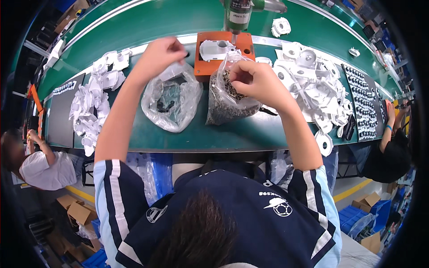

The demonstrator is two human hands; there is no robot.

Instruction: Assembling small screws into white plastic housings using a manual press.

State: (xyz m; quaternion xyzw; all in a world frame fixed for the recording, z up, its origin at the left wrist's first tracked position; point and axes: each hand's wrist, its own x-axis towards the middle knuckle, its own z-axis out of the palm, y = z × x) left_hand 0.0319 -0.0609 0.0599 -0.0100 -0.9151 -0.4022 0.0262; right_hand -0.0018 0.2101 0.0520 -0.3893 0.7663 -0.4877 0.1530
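Note:
My left hand (157,57), a little blurred, is closed with a small black part (187,54) at its fingertips. It hovers above an open clear bag (152,111) with several black pieces (164,107) in the bottom. My right hand (264,85) is pinched at the mouth of a clear bag full of small screws (222,109); what its fingertips hold, if anything, is hidden. Between and beyond my hands, a white plastic housing (210,50) sits on an orange fixture block (203,67). A green power screwdriver (238,18) points down over that block.
White plastic parts are heaped at left (89,100) and right (308,80). A dark tray of small black-and-white pieces (364,105) lies farther right. Single white parts rest on the green conveyor (178,18) behind. Co-workers sit at both sides.

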